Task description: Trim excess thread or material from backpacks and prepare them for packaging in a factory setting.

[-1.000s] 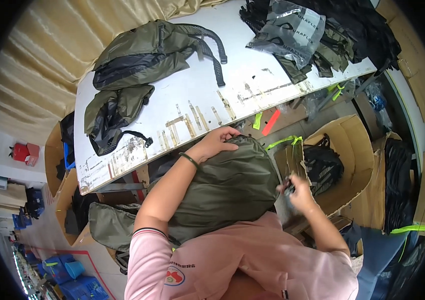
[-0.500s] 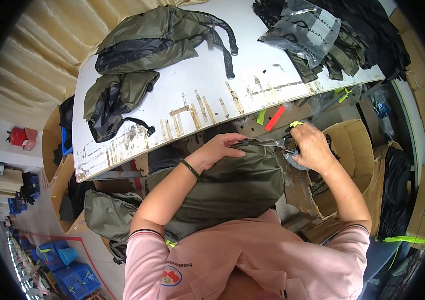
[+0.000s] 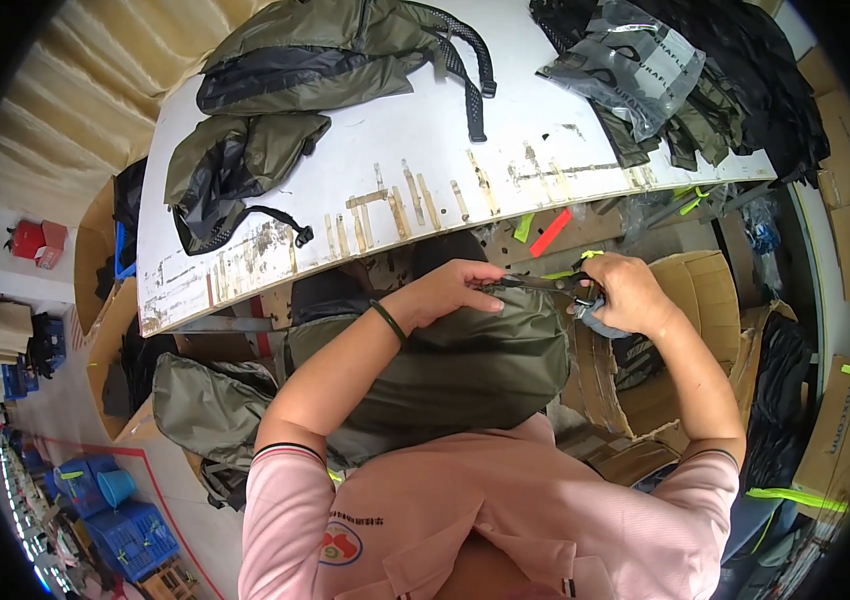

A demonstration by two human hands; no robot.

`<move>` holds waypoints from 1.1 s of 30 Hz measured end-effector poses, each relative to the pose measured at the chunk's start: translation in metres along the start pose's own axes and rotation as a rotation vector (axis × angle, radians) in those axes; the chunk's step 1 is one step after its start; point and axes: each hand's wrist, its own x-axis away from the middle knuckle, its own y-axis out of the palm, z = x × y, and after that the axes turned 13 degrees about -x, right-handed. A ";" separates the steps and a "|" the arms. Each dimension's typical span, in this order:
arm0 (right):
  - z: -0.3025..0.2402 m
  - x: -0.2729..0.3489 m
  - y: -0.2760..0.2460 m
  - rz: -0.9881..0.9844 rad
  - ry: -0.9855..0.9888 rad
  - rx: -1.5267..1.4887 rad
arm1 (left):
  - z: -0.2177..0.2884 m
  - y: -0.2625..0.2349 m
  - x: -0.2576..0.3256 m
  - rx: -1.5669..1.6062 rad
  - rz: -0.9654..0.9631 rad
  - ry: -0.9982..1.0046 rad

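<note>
An olive green backpack (image 3: pixel 465 365) lies in my lap, just below the table's front edge. My left hand (image 3: pixel 450 290) presses on its top edge, fingers curled over the fabric. At the bag's upper right corner, my right hand (image 3: pixel 623 292) is closed around a small dark tool (image 3: pixel 585 297), seemingly scissors. A dark band circles my left wrist.
A white worktable (image 3: pixel 385 195) holds two olive backpacks (image 3: pixel 315 50) at its left, and bagged and dark bags (image 3: pixel 645 70) at its right. Open cardboard boxes (image 3: pixel 690 300) stand to my right. Another olive bag (image 3: pixel 200 405) lies lower left, blue crates beyond.
My right hand rose from low beside the box to the bag's upper right corner. The bag now sits higher in my lap, and my left hand slid right along its top.
</note>
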 end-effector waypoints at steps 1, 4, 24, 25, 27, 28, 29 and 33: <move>0.001 -0.001 -0.001 -0.014 0.004 -0.003 | 0.000 0.000 0.000 0.003 0.001 -0.001; 0.002 -0.002 -0.003 -0.043 0.009 0.010 | -0.001 -0.001 0.000 0.009 -0.011 -0.023; 0.004 -0.004 -0.007 -0.022 0.028 0.048 | 0.009 0.001 0.000 -0.002 -0.075 0.013; 0.003 -0.005 -0.006 0.022 0.047 -0.004 | 0.009 0.001 0.000 -0.002 -0.075 0.014; -0.002 -0.012 0.000 0.065 0.062 -0.055 | 0.009 0.002 0.000 0.004 -0.079 0.030; -0.008 -0.018 0.006 0.093 0.048 -0.177 | 0.008 0.003 -0.001 0.005 -0.075 0.033; -0.012 -0.025 0.013 0.119 0.033 -0.300 | 0.006 0.005 -0.002 -0.012 -0.075 0.083; -0.010 -0.041 0.058 0.003 0.089 -0.826 | 0.012 0.013 0.002 -0.293 0.056 0.230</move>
